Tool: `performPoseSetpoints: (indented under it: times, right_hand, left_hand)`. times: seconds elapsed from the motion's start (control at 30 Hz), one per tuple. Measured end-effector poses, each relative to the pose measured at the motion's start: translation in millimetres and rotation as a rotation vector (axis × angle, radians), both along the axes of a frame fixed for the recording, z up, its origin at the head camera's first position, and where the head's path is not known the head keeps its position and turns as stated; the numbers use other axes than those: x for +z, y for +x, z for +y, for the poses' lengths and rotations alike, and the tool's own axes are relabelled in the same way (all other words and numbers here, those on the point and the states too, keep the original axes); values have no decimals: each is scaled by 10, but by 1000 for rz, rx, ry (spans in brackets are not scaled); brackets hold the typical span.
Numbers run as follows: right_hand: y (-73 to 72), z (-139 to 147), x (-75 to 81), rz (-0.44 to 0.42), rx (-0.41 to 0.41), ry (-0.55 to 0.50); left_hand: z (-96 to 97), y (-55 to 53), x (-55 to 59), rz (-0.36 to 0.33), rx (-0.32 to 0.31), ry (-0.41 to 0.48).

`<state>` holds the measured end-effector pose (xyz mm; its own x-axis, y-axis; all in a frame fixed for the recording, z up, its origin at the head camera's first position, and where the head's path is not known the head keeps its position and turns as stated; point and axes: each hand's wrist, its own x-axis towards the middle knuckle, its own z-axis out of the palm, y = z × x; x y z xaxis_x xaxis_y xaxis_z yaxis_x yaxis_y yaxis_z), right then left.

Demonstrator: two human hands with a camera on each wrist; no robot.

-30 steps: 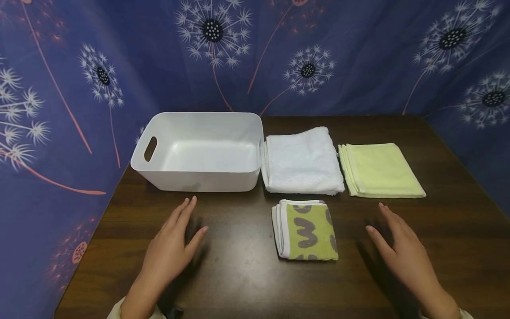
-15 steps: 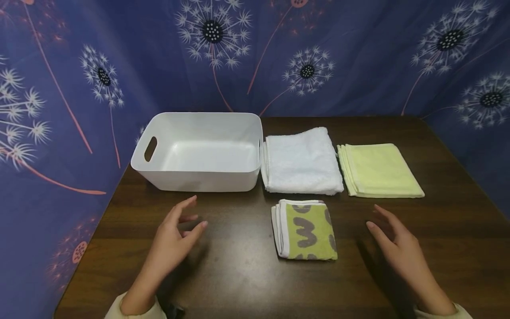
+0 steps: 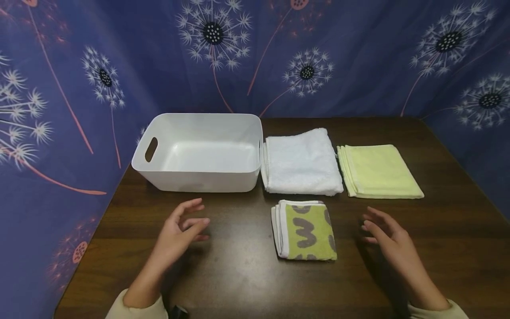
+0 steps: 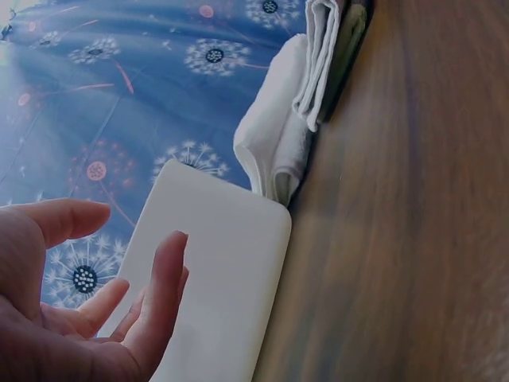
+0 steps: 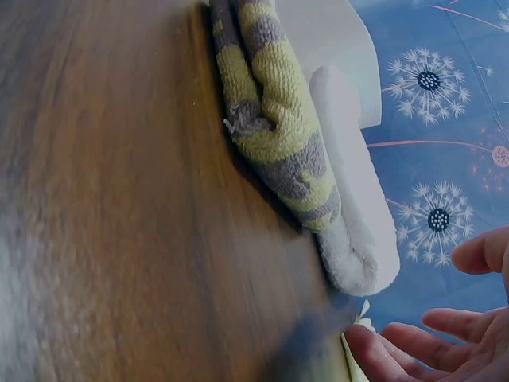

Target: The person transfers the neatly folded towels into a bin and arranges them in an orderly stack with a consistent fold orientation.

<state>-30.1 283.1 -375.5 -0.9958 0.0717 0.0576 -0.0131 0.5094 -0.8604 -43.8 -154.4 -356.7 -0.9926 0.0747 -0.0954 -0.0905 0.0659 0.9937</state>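
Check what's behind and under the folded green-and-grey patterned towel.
Behind the patterned towel lies a folded, fluffy white towel. A dark-brown wood-grained table shows around it; whatever is directly underneath is covered, so unseen.

Tabletop point(image 3: 247, 279): dim, soft glare at the head view's lower centre; grain smeared in both wrist views.
Shadows: dark beneath left hand point(image 3: 179, 235) and right hand point(image 3: 393, 243).
White bin point(image 3: 199, 182): bright floor inside, small highlight at its left.
Backdrop point(image 3: 263, 26): shaded in the head view, paler at the left wrist view's upper left.
Right wrist view: glare at left edge, blurred dark patch at bottom centre.
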Motion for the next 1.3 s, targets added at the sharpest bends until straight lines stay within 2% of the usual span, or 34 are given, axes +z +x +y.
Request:
performPoseSetpoints:
  times: [0.27, 0.5, 0.57, 0.77, 1.3]
  right_hand:
    - [-56, 3, -27, -75, 16, -189]
    - [-88, -5, -100, -124, 35, -395]
    - [-95, -7, -130, -139, 37, -417]
    - [-125, -66, -144, -198, 33, -415]
    - [-141, -245, -54, -266, 27, -366]
  left_hand:
    - [98, -17, -65, -100, 5, 113]
    - [191, -39, -108, -141, 24, 164]
    - [212, -45, -117, -150, 16, 170]
    - [269, -61, -150, -171, -4, 207]
    - [403, -112, -181, -203, -44, 260]
